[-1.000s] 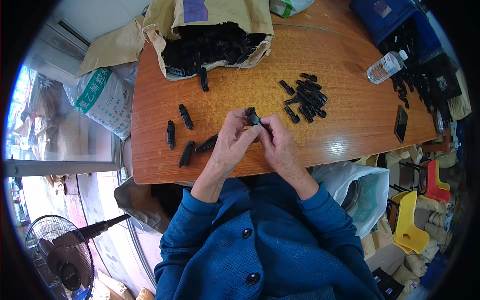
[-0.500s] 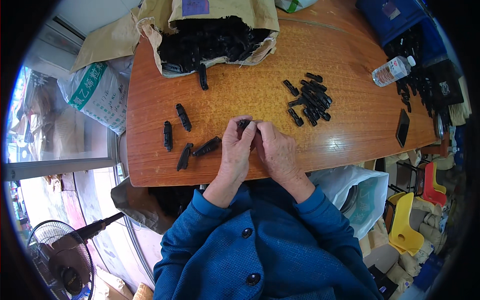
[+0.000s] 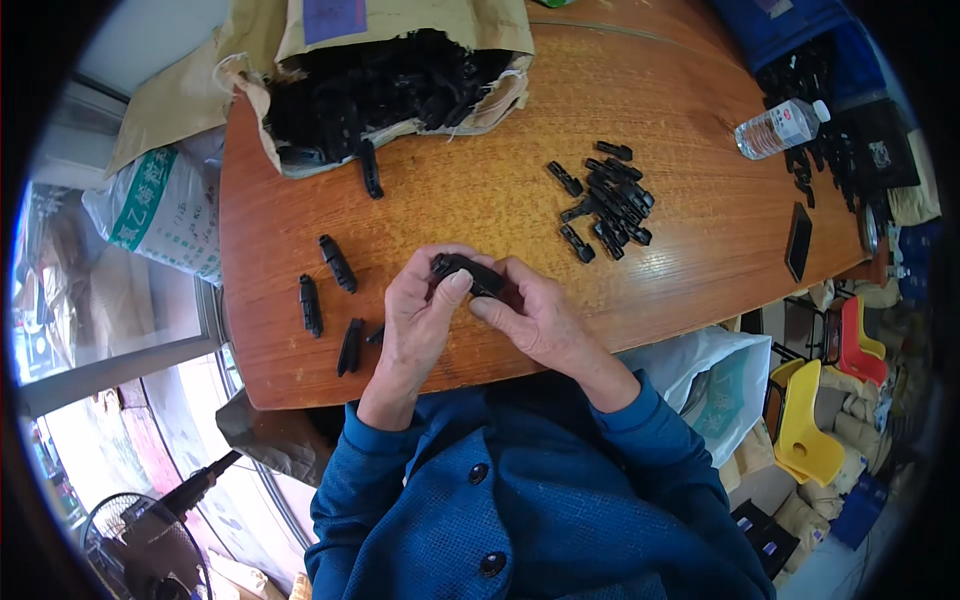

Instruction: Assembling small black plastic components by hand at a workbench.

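Note:
My left hand [image 3: 418,322] and my right hand [image 3: 531,316] meet above the near edge of the wooden table [image 3: 480,190]. Together they grip one long black plastic part [image 3: 466,274], fingertips pressed on it from both sides. Several similar black parts lie to the left of my hands: one [image 3: 311,304], another [image 3: 337,262] and a third [image 3: 351,346]. A loose pile of black parts [image 3: 608,200] lies to the right, beyond my right hand.
A torn brown paper sack [image 3: 400,60] full of black parts lies at the table's far side, one part [image 3: 371,168] spilling out. A clear water bottle [image 3: 780,127] and a dark phone [image 3: 798,242] lie at the right. A yellow chair [image 3: 805,420] and bags stand beside the table.
The hands stay together on the black part, turning it slightly between the fingers. The view has shifted a little toward the table.

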Demonstrator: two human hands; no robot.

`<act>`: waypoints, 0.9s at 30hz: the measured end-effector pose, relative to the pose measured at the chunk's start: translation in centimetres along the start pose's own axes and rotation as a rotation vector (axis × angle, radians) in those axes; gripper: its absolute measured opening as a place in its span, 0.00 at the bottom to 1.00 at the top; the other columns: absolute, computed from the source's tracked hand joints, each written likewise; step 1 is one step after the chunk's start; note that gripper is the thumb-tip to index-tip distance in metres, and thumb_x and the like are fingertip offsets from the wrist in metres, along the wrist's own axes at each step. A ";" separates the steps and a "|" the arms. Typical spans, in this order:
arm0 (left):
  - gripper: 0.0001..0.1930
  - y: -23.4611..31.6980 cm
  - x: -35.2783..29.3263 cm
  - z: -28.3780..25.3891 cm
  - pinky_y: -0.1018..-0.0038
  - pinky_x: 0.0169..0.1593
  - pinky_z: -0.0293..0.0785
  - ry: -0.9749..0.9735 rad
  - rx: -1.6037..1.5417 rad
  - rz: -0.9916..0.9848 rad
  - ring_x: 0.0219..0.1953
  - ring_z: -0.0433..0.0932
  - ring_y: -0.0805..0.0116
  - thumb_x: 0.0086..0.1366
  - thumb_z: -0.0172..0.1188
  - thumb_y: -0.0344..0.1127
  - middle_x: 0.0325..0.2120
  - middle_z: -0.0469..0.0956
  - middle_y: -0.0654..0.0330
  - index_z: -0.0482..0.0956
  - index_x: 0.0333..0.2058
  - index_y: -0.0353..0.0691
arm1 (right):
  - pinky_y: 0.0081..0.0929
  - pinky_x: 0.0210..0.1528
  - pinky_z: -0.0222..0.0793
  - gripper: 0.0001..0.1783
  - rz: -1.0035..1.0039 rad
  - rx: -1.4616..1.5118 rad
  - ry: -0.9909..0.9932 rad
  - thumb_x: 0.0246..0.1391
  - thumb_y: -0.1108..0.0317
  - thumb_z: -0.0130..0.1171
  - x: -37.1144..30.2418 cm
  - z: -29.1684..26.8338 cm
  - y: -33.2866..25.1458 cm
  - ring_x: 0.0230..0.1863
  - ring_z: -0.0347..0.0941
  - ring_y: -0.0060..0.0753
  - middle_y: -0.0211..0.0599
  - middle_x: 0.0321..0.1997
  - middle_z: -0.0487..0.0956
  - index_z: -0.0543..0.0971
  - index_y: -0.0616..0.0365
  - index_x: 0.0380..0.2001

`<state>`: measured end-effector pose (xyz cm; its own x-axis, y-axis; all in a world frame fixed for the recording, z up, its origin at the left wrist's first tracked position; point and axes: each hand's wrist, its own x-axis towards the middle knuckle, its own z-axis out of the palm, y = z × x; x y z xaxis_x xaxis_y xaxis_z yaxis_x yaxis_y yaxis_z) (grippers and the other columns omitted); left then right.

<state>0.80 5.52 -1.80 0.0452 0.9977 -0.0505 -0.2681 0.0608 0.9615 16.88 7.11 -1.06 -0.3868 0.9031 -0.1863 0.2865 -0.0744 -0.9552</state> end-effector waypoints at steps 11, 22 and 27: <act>0.08 0.7 2.1 0.7 0.80 0.38 0.74 -0.054 -0.057 -0.062 0.35 0.75 0.76 0.65 0.54 0.27 0.36 0.78 0.58 0.71 0.43 0.34 | 0.17 0.31 0.70 0.07 0.025 0.285 0.152 0.55 0.74 0.58 0.5 0.5 0.9 0.28 0.73 0.17 0.31 0.26 0.76 0.71 0.64 0.35; 0.12 2.7 11.1 -7.0 0.64 0.35 0.72 0.297 1.305 0.080 0.30 0.76 0.51 0.59 0.61 0.39 0.29 0.76 0.51 0.72 0.30 0.37 | 0.37 0.35 0.72 0.19 -0.170 -1.065 0.156 0.49 0.68 0.61 1.5 -8.0 -0.6 0.38 0.72 0.48 0.45 0.37 0.71 0.69 0.59 0.44; 0.11 1.4 10.8 -7.6 0.56 0.39 0.71 0.328 1.360 -0.003 0.33 0.76 0.44 0.57 0.61 0.38 0.34 0.76 0.46 0.72 0.33 0.38 | 0.32 0.35 0.73 0.17 -0.252 -1.112 0.182 0.50 0.75 0.57 1.0 -8.2 0.8 0.37 0.73 0.44 0.46 0.35 0.72 0.71 0.59 0.44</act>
<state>-6.45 16.61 -3.05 -0.2304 0.9707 0.0687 0.8720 0.1747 0.4572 23.87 11.46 -0.09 -0.4371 0.8935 0.1031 0.8677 0.4491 -0.2131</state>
